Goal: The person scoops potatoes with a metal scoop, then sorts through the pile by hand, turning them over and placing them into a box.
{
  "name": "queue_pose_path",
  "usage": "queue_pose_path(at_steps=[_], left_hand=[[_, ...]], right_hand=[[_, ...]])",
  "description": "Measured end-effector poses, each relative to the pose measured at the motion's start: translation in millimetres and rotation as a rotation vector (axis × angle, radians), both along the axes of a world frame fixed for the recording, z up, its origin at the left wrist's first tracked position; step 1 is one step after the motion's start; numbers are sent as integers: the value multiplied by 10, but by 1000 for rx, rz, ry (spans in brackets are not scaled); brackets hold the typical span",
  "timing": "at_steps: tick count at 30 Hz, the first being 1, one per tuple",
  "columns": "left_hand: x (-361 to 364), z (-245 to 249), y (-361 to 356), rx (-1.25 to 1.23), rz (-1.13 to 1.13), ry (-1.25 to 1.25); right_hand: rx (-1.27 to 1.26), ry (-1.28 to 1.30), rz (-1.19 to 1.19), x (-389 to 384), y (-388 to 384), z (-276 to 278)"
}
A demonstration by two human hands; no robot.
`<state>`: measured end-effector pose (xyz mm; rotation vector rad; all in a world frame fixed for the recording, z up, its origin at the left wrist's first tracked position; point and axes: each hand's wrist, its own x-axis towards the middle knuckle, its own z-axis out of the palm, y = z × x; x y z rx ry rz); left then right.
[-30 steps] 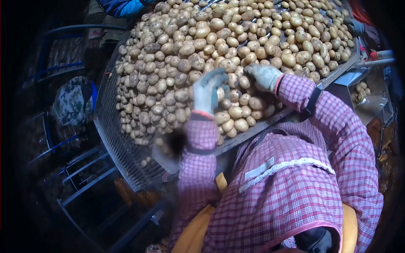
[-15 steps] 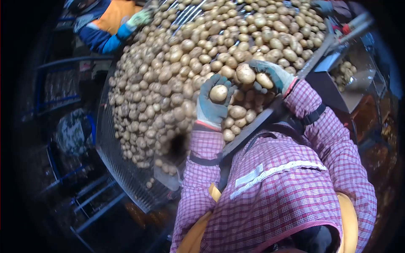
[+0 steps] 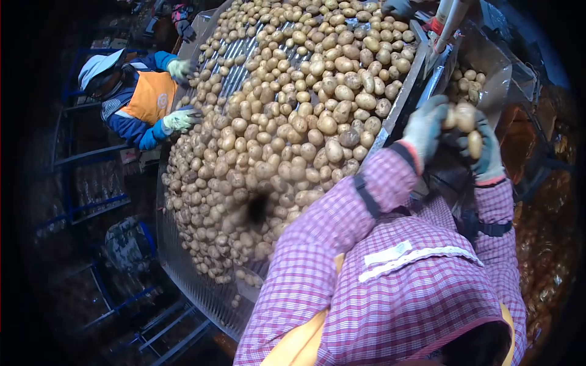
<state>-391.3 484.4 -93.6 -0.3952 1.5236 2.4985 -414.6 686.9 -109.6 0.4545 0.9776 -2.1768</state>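
My left hand, in a grey-green and white glove, is at the right, beyond the metal rim of the sorting table. Its fingers curl against a potato. Facing it, my right hand wears a matching glove and is closed round a potato. Another potato is between the two hands, blurred by motion. Many loose potatoes cover the slatted table to the left. Just past my hands, more potatoes lie in a plastic-lined container.
Across the table, a person in an orange apron reaches both gloved hands to the potatoes. Another gloved hand shows at the top. A metal post with red wrapping rises near the container. Blue-framed racks are at the left.
Both my hands have moved right, off the table toward the container, with potatoes in them. The view has shifted, and more of the person across shows.
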Motion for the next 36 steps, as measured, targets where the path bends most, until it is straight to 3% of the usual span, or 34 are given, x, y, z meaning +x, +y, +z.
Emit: queue_pose_path(at_steps=[1, 2, 3, 4, 5, 7, 8, 9, 10, 12, 14, 15, 17, 18, 20, 21, 23, 25, 29, 31, 32, 33, 35, 36], left_hand=[[-165, -77, 189, -235, -36, 122], [-325, -131, 328, -354, -116, 168], [-441, -165, 462, -471, -197, 210], [-506, -220, 622, -232, -85, 35], [-439, -132, 531, -232, -86, 35], [-200, 203, 136, -556, -247, 66], [-34, 48, -4, -176, -230, -104], [197, -379, -222, -13, -220, -59], [462, -257, -448, -143, -159, 62], [861, 11, -915, -9, -76, -381], [1324, -5, -1305, 49, 117, -409], [1524, -51, -1520, 44, 179, -431], [1859, -46, -1802, 214, 330, -412], [1938, 65, -1877, 102, 373, -418], [2101, 133, -1971, -84, 475, -438], [2161, 141, -2000, -78, 496, -435], [2248, 160, -2055, -55, 512, -427], [2304, 91, -2130, -82, 504, -410], [1973, 38, -2297, -95, 491, -397], [1608, 5, -2459, -152, 427, -277], [1393, -41, -2552, -173, 438, -254], [1162, -110, -2644, -191, 449, -234], [668, -280, -2901, -578, 317, -128], [413, -207, -2923, -764, 275, -94]], right_hand=[[-75, 44, -134, -100, 70, 72], [-174, 370, 95, -326, 526, -156], [361, 465, -312, -357, 376, 46], [540, 544, -384, -675, 782, -382], [713, 675, -332, -807, 785, -208], [988, 620, -420, -1021, 989, -311], [861, 608, -400, -1005, 871, -309], [737, 582, -378, -865, 646, -234], [803, 560, -274, -650, 225, 42], [667, 568, 8, -406, -424, 75], [599, 559, 147, -377, -1091, -61], [654, 791, 222, -532, -1341, -295], [753, 1015, 287, -778, -1972, -264], [828, 1165, 343, -965, -2252, -360], [951, 1301, 441, -1317, -2772, -580], [1083, 1257, 667, -1456, -2975, -613], [1390, 1319, 784, -1397, -3228, -527], [1391, 1268, 982, -1437, -3324, -425], [1360, 1254, 909, -1503, -3232, -553], [1121, 1124, 1045, -1672, -3198, -604], [843, 1003, 960, -1667, -3078, -650], [628, 704, 717, -1500, -2952, -524], [308, 204, 289, -1195, -2672, -295], [274, 427, 294, -1088, -2491, -318]])
